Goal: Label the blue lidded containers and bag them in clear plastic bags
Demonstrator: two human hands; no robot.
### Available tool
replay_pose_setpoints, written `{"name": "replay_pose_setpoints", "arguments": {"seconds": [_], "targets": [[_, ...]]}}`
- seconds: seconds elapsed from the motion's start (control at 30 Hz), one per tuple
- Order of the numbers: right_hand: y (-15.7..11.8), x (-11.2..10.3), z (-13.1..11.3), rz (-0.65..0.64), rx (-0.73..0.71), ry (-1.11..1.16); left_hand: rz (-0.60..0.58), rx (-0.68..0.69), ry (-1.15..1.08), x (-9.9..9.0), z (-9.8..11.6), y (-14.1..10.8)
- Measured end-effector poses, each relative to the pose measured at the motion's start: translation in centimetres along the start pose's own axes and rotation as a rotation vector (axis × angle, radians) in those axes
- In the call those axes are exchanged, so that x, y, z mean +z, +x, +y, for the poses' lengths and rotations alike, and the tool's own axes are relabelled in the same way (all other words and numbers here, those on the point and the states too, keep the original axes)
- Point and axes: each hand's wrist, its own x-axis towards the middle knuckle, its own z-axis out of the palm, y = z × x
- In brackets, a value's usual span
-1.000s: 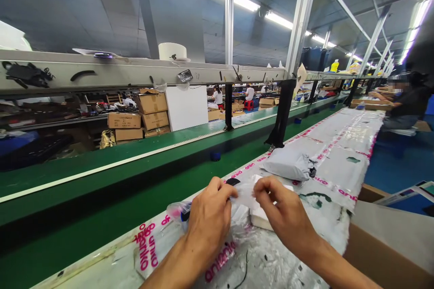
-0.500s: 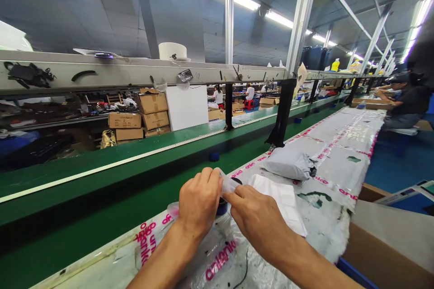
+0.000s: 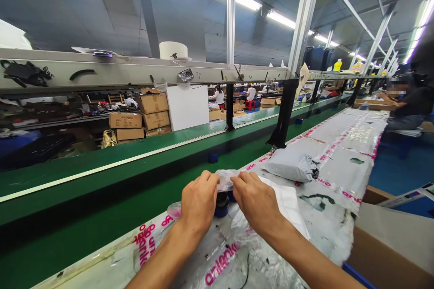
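A small piece of filmy plastic (image 3: 226, 179) was held just below the frame's centre.
Whitish, thin and cloudy, it stretched from side to side, wrinkled, with both its ends pinched.

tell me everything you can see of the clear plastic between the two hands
The clear plastic is a small, thin, milky see-through piece that looks soft and creased, with whitish highlights. It spans the gap between the left hand and the right hand, with the fingers of each at one end. It shows just above a dark, round, blue-based item; whether they touch is unclear. The fingers hide its ends, so its full shape can't be told.
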Motion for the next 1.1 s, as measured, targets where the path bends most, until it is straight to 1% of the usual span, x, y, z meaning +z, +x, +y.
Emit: {"name": "replay_pose_setpoints", "arguments": {"seconds": [0.17, 0.3, 0.47, 0.6, 0.8, 0.97, 1.1], "targets": [[0.3, 1.7, 0.5, -0.007, -0.033, 0.0, -0.107, 0.078, 0.012, 0.2, -0.8, 0.8], [0.2, 2.8, 0.2, -0.02, -0.116, -0.004, -0.193, 0.134, 0.096, 0.7, -1.0, 1.4], [-0.2, 3.6, -0.4, -0.033, -0.233, -0.018, -0.279, 0.191, 0.164, 0.8, -0.8, 1.5], [-0.1, 3.9, -0.2, -0.029, -0.296, -0.036, -0.316, 0.211, 0.169, 0.7, -0.6, 1.6], [0.7, 4.3, 0.3, -0.03, -0.295, -0.075, -0.3, 0.169, 0.145, 0.5, -0.6, 2.1], [0.5, 4.7, 0.5, -0.066, -0.356, -0.088, -0.386, 0.218, 0.095, 0.5, -0.9, 1.6], [-0.3, 4.2, 0.9, -0.108, -0.404, -0.073, -0.427, 0.229, 0.081, 0.5, -1.4, 1.0]]}}
